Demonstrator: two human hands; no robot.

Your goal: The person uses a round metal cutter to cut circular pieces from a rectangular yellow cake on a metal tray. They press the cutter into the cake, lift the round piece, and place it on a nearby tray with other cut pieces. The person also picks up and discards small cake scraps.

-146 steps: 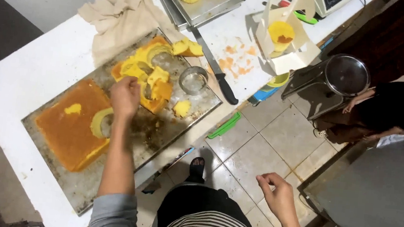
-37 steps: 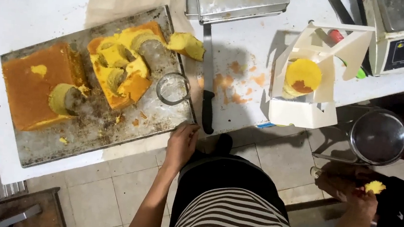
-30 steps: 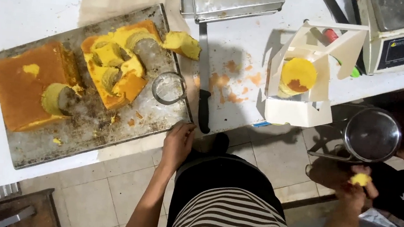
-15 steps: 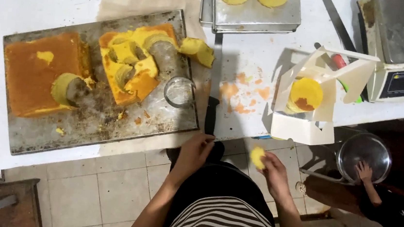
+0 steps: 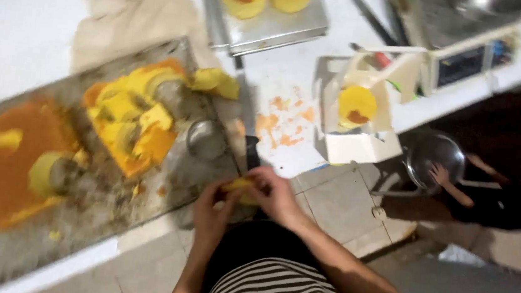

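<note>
You had both hands together at the edge of the baking tray (image 5: 12, 250), your left hand (image 5: 214, 208) and right hand (image 5: 275, 195) closed on a small yellow cake piece (image 5: 238, 185) between them. The frame was blurred, so finger placement was unclear. A light, even grip would have served best, since the soft cake likely crumbled under pressure.

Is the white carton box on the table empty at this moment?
No, the open white box holds a round yellow cake piece with an orange patch on it.
</note>
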